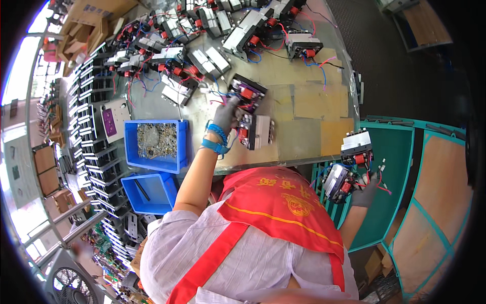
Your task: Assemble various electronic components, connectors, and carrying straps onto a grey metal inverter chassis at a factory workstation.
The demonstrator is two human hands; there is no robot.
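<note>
My left hand point(224, 115), in a grey glove with a blue band at the wrist, is closed at two silver-and-black assemblies with red coils and thin wires. One assembly point(248, 93) lies beyond the fingers; another assembly point(256, 131) is beside the hand, low over the table. Off the table's right corner, my gloved right hand point(365, 193) is closed on two more of the same kind: an upper assembly point(356, 144) and a lower assembly point(336, 181). Loose red and blue wires hang about its fingers, and the exact grip is partly hidden.
Many similar assemblies point(205, 61) crowd the far left of the metal-topped table point(283, 147). A blue bin point(182, 147) of small metal parts and a second blue bin point(163, 190) stand at left, beside stacked metal brackets point(93, 126). A green crate point(387, 177) is at right.
</note>
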